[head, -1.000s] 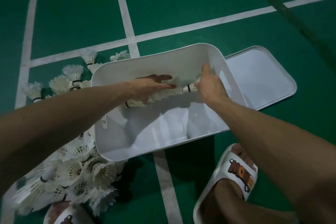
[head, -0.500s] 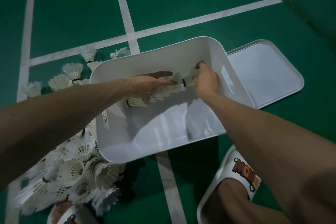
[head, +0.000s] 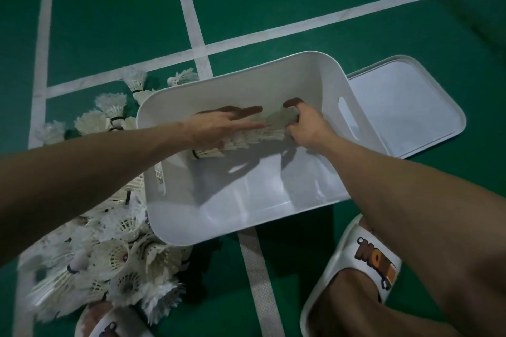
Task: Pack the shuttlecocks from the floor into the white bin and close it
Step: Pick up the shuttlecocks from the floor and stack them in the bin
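Both hands reach into the white bin, holding a nested row of shuttlecocks against its far wall. Left hand lies flat on the row, fingers extended, slightly apart. Right hand curls over the row's right end; its fingertips are hidden. Loose shuttlecock pile at 8 o'clock of the bin, partly behind the forearm, blurry. Lid at 2 o'clock, off. Slippers cut off below.
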